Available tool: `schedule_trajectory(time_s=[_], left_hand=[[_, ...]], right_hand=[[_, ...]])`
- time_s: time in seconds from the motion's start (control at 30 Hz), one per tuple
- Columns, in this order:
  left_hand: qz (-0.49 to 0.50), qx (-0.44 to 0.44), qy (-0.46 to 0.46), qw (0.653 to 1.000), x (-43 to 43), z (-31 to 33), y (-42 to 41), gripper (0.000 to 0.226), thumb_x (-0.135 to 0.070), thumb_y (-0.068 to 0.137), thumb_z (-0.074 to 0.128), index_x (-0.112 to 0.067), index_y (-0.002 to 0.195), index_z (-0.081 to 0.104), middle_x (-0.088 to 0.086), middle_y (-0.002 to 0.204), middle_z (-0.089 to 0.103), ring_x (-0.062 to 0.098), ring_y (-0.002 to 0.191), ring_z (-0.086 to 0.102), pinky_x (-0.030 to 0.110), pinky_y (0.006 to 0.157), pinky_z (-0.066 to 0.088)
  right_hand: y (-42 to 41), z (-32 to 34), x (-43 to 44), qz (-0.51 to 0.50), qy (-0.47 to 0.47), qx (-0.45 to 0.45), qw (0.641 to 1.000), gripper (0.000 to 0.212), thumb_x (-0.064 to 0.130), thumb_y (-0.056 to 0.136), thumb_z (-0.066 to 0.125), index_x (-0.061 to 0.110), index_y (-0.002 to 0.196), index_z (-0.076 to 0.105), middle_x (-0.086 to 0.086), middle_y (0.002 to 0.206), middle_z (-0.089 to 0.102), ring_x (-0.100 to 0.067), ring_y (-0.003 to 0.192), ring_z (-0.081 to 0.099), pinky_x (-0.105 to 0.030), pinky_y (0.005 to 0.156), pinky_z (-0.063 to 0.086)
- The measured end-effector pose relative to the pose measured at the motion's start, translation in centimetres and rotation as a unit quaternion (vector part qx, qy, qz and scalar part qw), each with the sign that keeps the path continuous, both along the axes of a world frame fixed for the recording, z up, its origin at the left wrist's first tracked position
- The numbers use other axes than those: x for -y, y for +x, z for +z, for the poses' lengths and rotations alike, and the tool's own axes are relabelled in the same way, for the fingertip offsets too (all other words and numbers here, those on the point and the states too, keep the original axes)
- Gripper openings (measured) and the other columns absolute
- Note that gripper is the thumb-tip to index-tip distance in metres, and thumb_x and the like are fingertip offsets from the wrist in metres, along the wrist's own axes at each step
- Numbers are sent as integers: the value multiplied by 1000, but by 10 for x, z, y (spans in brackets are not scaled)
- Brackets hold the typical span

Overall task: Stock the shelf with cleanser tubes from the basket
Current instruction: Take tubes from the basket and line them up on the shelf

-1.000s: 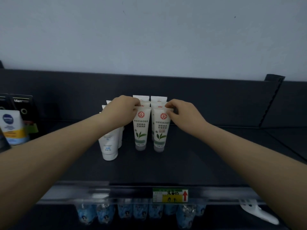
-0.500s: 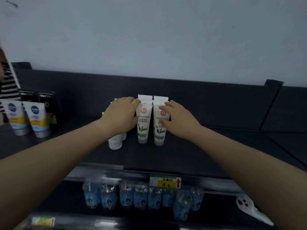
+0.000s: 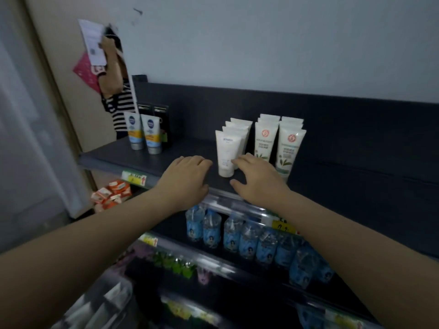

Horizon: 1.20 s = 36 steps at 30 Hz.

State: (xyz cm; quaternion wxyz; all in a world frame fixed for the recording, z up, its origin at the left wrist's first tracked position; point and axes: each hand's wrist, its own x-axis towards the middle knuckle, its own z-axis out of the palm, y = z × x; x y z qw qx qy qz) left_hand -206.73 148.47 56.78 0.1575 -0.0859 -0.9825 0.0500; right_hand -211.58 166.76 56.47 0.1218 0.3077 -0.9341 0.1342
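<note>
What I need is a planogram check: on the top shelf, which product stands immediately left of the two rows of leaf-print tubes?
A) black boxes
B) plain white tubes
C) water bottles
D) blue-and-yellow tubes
B: the row of plain white tubes stands right beside the leaf-print tubes, while the blue-and-yellow tubes stand far off at the shelf's left end and the bottles sit one shelf down.

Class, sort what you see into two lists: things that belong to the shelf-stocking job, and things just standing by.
Job: shelf; white tubes; leaf-print tubes; left hand; right hand; basket, blurred.

Standing by: blue-and-yellow tubes; black boxes; water bottles; orange packs; price tag.
</note>
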Motion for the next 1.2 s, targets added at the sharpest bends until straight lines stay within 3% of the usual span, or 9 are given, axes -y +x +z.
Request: schedule_trajectory(time_s=[0.2, 0.33, 0.57, 0.8, 0.93, 1.1, 1.2], left_hand=[[74, 29, 21, 997, 56, -22, 50, 59, -35, 91, 52, -17, 144, 34, 4, 143, 43, 24, 128, 43, 37, 109, 31], [124, 33, 42, 991, 91, -31, 74, 59, -35, 91, 52, -17, 143, 32, 4, 145, 41, 24, 131, 40, 36, 108, 30], [174, 49, 69, 981, 180, -62, 109, 49, -34, 88, 52, -17, 133, 44, 4, 129, 54, 24, 119, 50, 36, 101, 38], [218, 110, 144, 959, 279, -109, 138, 54, -26, 89, 55, -12, 139, 39, 9, 136, 47, 26, 123, 46, 38, 98, 43], [250, 151, 175, 940, 325, -145, 150, 44, -23, 90, 53, -10, 131, 45, 10, 134, 49, 28, 121, 48, 40, 96, 45], [271, 184, 219, 919, 362, -195, 163, 54, -22, 88, 53, -13, 139, 38, 11, 133, 50, 30, 120, 49, 42, 96, 45], [282, 212, 254, 900, 375, -224, 167, 44, -22, 87, 51, -9, 130, 47, 14, 128, 53, 32, 115, 53, 45, 91, 49]], right_hand=[[25, -19, 66, 78, 24, 41, 996, 57, 36, 96, 48, 18, 147, 31, -2, 155, 28, -19, 145, 19, -39, 118, 18], [41, -30, 113, 116, 32, 39, 992, 57, 36, 95, 49, 17, 146, 33, -1, 154, 30, -19, 145, 19, -39, 119, 14], [66, -54, 214, 165, 48, 56, 984, 57, 37, 95, 50, 20, 146, 32, 0, 154, 30, -19, 143, 22, -35, 117, 15], [85, -96, 325, 208, 58, 88, 972, 51, 28, 93, 53, 17, 141, 40, -1, 149, 37, -19, 142, 24, -35, 117, 14], [91, -135, 373, 218, 72, 114, 967, 51, 26, 92, 54, 16, 140, 42, -1, 148, 38, -19, 142, 25, -35, 115, 19], [96, -185, 410, 228, 101, 149, 957, 45, 24, 86, 59, 17, 130, 52, -1, 137, 49, -24, 126, 45, -39, 104, 39], [94, -216, 421, 232, 138, 174, 947, 43, 21, 86, 59, 13, 128, 54, -5, 134, 51, -26, 122, 48, -41, 100, 42]])
